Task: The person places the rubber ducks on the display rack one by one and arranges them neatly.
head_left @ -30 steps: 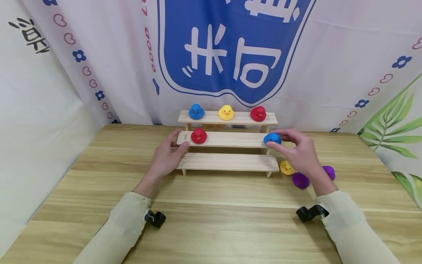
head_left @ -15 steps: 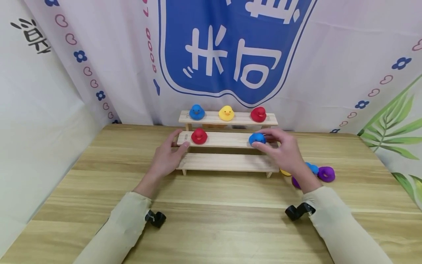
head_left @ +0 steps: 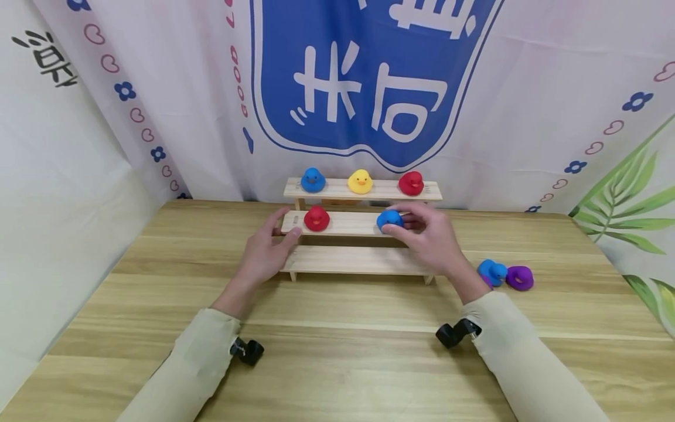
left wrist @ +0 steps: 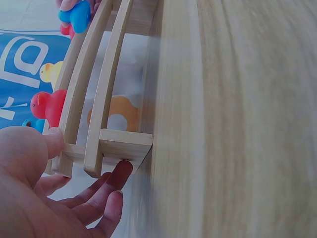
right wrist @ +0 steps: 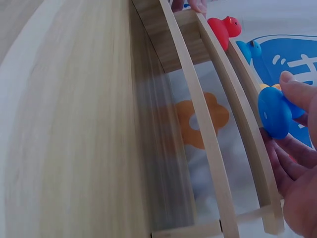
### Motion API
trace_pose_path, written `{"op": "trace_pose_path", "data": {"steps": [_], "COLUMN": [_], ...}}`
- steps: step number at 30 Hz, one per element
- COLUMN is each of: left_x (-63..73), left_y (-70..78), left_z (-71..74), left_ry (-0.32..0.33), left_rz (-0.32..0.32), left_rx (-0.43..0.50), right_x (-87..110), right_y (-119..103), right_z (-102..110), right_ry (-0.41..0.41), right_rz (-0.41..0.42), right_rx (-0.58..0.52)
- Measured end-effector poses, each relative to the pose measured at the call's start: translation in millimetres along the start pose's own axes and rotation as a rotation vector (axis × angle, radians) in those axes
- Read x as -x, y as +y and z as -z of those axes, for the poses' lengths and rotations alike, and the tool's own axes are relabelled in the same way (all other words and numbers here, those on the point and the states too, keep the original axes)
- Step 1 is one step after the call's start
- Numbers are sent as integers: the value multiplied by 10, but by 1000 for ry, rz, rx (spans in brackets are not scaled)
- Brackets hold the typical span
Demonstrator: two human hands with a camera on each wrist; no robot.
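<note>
A three-tier wooden display stand [head_left: 348, 258] stands on the table. At the left end of its middle tier, my left hand [head_left: 266, 249] holds on, thumb in front and fingers around the end. A red rubber duck [head_left: 317, 218] sits on that tier beside the left thumb. Toward the right of the same tier, my right hand [head_left: 432, 237] pinches a blue rubber duck [right wrist: 275, 113] between thumb and fingers, close over the board. Along the top tier sit a blue duck [head_left: 313, 180], a yellow duck [head_left: 360, 182] and a red duck [head_left: 411, 184].
On the table right of the stand lie another blue duck [head_left: 493, 272] and a purple duck [head_left: 520, 278]; a second purple one is mostly covered by the right forearm. A printed curtain [head_left: 211, 117] hangs close behind the stand.
My right hand has slid left along the middle tier with the blue duck, from its right end inward. The left hand keeps its place. The loose blue duck on the table has come into view.
</note>
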State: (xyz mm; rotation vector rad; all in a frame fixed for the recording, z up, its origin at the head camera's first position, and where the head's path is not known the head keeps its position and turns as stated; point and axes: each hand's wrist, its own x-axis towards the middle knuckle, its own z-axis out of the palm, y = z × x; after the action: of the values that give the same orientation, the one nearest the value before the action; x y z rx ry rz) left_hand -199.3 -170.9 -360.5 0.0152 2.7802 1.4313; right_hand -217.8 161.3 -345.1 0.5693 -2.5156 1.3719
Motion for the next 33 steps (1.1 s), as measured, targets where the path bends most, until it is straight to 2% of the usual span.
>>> {"op": "trace_pose_path", "data": {"steps": [13,20,33], "left_x": [-13,-13,-18], "left_y": [-9,-9,-26], "left_z": [-8,-8,-10], "left_ry": [-1,0,-1], "left_rz": [13,14,-1], "left_rx": [6,2,-3], "right_x": [-103,-137,-184], "right_y": [-157,-189,-234], "right_z": [-200,-296,-405], "right_ry": [-83,-96,-108], "right_rz": [-57,-41,-79], "right_rx": [-6,8,5]}}
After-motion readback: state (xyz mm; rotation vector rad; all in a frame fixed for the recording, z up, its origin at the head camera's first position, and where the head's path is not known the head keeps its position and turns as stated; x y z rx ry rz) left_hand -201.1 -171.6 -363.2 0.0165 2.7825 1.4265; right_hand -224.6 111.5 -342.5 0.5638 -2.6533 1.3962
